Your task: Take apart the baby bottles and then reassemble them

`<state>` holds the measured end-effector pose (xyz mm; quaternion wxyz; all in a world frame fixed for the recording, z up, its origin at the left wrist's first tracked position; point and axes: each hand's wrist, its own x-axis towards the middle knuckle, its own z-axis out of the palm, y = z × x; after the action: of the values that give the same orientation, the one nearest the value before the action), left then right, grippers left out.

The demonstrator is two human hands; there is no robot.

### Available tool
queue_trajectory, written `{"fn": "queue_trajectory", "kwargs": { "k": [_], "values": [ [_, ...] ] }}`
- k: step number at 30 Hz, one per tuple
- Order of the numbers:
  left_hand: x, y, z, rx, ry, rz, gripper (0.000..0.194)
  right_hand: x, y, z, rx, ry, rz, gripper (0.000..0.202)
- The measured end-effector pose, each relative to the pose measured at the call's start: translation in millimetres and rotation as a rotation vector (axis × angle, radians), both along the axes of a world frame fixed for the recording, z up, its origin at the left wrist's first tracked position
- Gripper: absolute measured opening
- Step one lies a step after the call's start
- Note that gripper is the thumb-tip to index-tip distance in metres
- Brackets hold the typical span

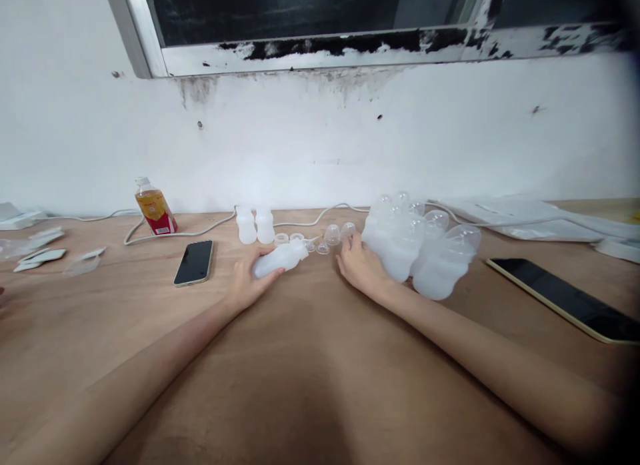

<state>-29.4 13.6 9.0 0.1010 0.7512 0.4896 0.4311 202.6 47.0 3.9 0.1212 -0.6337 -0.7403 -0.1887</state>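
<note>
My left hand is wrapped around a frosted white baby bottle, which lies tilted with its neck toward the right. With bent fingers, my right hand grips a clear dome cap; the fingertips are partly hidden. Beside that cap is another clear dome cap. Small clear nipples and white rings lie between the two hands. Just right of my right hand stand several frosted bottles topped with clear domes. Two frosted bottles without domes stand behind my left hand.
A smartphone and a drink bottle are on the left, near a white cable. Flat white pieces lie at far left. A large dark-screened device and plastic bag lie right. The wall bounds the table's back.
</note>
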Motion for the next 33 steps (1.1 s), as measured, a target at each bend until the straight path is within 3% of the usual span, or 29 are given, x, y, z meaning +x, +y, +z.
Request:
{"fn": "queue_trajectory", "kwargs": {
  "k": [3,9,16,19,24,26,28,33],
  "values": [
    [0,-1,1.0,-0.030,0.009,-0.025,0.038,-8,-13,8.8,-0.041,-0.025,0.087,0.030],
    [0,-2,0.7,-0.038,-0.017,-0.039,0.038,-20,-26,12.7,-0.030,0.096,0.394,0.025],
    [0,3,-1.2,-0.038,-0.099,-0.011,0.037,-15,-18,7.3,-0.124,0.369,0.501,0.020],
    [-1,4,-0.5,-0.048,-0.112,-0.015,0.037,-15,-16,3.4,-0.174,0.663,0.567,0.016],
    [-1,3,0.3,-0.068,-0.100,-0.013,0.038,-12,-5,-4.8,-0.473,1.648,0.565,0.021],
    [-1,2,0.3,-0.061,-0.091,-0.014,0.038,-10,0,-6.5,-0.497,1.906,0.552,0.022],
    [-1,2,0.2,-0.059,-0.082,-0.018,0.037,-8,3,-6.9,-0.512,2.017,0.549,0.023],
    [-1,2,-0.4,-0.063,-0.075,-0.012,0.036,-10,0,-5.7,-0.558,2.035,0.560,0.021]
  ]
}}
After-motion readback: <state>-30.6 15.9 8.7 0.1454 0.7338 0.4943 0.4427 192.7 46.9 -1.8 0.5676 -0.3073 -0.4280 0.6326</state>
